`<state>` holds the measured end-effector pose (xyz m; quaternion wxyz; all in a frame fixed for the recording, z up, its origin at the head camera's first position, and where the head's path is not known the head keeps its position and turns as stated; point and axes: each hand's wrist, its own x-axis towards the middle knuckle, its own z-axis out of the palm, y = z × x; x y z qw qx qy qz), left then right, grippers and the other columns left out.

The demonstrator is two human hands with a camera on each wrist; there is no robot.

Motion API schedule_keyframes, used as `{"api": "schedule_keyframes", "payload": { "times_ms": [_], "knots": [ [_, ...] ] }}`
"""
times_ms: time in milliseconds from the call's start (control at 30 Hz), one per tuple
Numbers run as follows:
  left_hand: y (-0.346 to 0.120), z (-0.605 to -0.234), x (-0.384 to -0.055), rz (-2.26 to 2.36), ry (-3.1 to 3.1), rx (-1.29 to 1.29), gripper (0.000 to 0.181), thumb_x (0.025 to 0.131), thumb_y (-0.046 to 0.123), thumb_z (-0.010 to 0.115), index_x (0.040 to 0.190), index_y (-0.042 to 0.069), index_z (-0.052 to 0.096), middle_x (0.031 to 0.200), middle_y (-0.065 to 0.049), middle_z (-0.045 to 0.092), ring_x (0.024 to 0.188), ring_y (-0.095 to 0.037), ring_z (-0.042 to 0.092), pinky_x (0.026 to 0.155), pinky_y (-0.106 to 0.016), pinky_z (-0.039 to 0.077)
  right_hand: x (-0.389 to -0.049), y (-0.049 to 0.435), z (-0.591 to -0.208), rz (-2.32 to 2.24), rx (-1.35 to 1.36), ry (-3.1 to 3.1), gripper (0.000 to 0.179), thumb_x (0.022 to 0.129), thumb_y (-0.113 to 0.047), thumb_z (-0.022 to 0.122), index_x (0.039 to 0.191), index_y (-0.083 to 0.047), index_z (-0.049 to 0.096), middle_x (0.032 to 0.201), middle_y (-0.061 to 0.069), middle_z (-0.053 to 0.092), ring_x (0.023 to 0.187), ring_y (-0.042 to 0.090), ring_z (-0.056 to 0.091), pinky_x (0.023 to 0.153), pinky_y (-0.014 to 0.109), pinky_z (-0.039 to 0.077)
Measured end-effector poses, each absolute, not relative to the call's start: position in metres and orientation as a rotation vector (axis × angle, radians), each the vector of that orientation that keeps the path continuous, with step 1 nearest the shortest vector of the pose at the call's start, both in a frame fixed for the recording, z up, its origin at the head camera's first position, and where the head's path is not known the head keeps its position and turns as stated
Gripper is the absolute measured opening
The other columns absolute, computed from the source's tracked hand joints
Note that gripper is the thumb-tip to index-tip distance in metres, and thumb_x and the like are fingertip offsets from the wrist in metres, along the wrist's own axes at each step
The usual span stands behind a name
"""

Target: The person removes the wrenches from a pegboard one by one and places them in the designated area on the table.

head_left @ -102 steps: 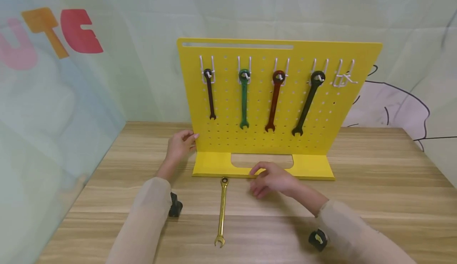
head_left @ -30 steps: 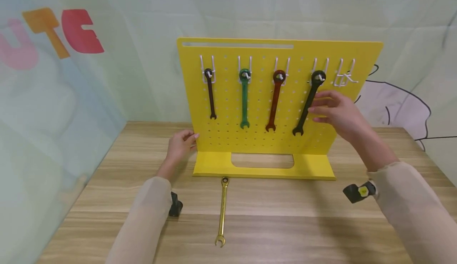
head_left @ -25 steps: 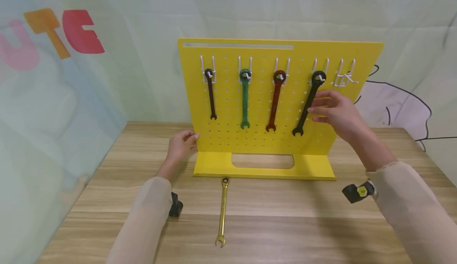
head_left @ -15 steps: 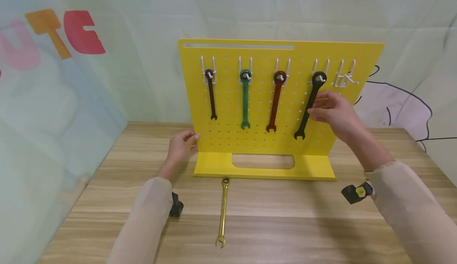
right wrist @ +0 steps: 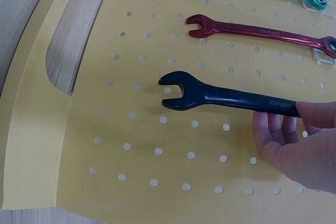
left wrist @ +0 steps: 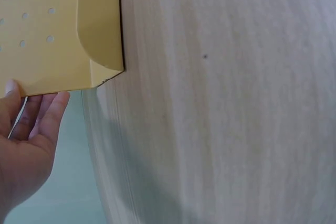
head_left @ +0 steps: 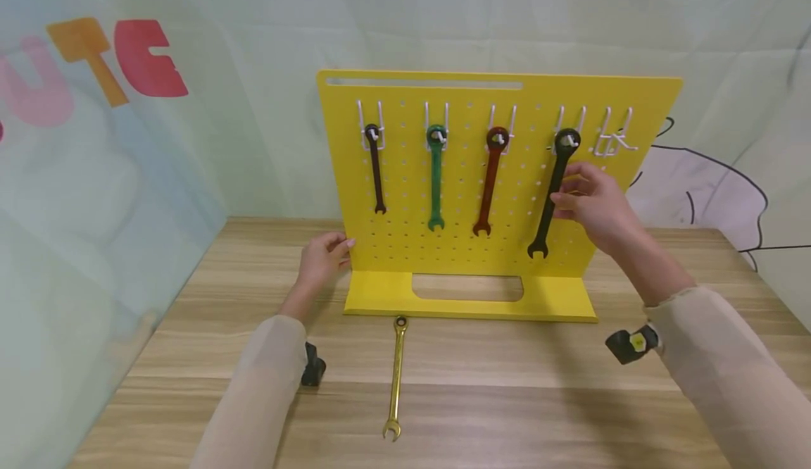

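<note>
A yellow pegboard (head_left: 456,244) stands upright on the table, and my left hand (head_left: 319,261) pinches its left edge, thumb in front and fingers behind in the left wrist view. My right hand (head_left: 598,205) holds a black combination wrench (head_left: 548,208) by the middle of its shaft, between thumb and fingers. The wrench's ring end is still around a white hook; its open end points down, lifted off the board. To its left hang a red wrench (head_left: 487,187), a green wrench (head_left: 436,187) and a small dark wrench (head_left: 377,180), each on a hook.
A gold wrench (head_left: 395,377) lies on the wooden table (head_left: 494,413) before the board's base. At the far right of the board a white hook (head_left: 614,144) holds nothing. A printed cloth (head_left: 253,103) hangs behind.
My right hand has gone from in front of the base up to the black wrench and taken hold of it. The wrench's open end has since swung outward, lower and rightward. My left hand stays put.
</note>
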<state>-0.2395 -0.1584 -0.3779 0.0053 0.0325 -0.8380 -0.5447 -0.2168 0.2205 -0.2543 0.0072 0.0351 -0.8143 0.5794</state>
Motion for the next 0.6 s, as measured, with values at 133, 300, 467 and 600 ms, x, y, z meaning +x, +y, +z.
{"api": "schedule_keyframes", "payload": {
  "times_ms": [133, 300, 467, 600],
  "knots": [
    [-0.1585, -0.3779, -0.2396, -1.713, -2.622, 0.113, 0.027, 0.094, 0.017, 0.052, 0.105, -0.007, 0.058, 0.103, -0.020, 0.058, 0.095, -0.030, 0.059, 0.080, -0.035, 0.053, -0.2154, 0.2211, -0.2544, 1.820, 0.133, -2.528, 0.024, 0.093, 0.001, 0.049, 0.112, -0.008, 0.039, 0.097, 0.008, 0.040, 0.085, 0.018, 0.047, 0.073, 0.024, 0.053],
    [-0.1587, -0.3782, -0.2398, -1.697, -2.623, 0.106, 0.027, 0.094, 0.016, 0.052, 0.105, -0.007, 0.059, 0.102, -0.021, 0.059, 0.094, -0.030, 0.059, 0.080, -0.035, 0.053, -0.2128, 0.2226, -0.2542, 1.833, 0.173, -2.510, 0.023, 0.092, 0.003, 0.050, 0.109, -0.009, 0.042, 0.096, 0.008, 0.042, 0.083, 0.018, 0.048, 0.071, 0.026, 0.054],
    [-0.1583, -0.3778, -0.2400, -1.697, -2.622, 0.100, 0.027, 0.094, 0.016, 0.052, 0.105, -0.007, 0.058, 0.102, -0.021, 0.058, 0.094, -0.030, 0.059, 0.080, -0.035, 0.053, -0.2100, 0.2224, -0.2521, 1.804, 0.169, -2.520, 0.023, 0.092, 0.003, 0.050, 0.110, -0.008, 0.042, 0.097, 0.008, 0.045, 0.086, 0.019, 0.049, 0.074, 0.026, 0.054],
    [-0.1587, -0.3758, -0.2386, -1.701, -2.629, 0.098, 0.027, 0.095, 0.016, 0.051, 0.106, -0.007, 0.058, 0.103, -0.021, 0.058, 0.095, -0.030, 0.058, 0.080, -0.035, 0.053, -0.2092, 0.2228, -0.2513, 1.803, 0.176, -2.517, 0.023, 0.092, 0.003, 0.050, 0.110, -0.008, 0.043, 0.097, 0.008, 0.046, 0.086, 0.019, 0.049, 0.073, 0.026, 0.054]
  ]
}}
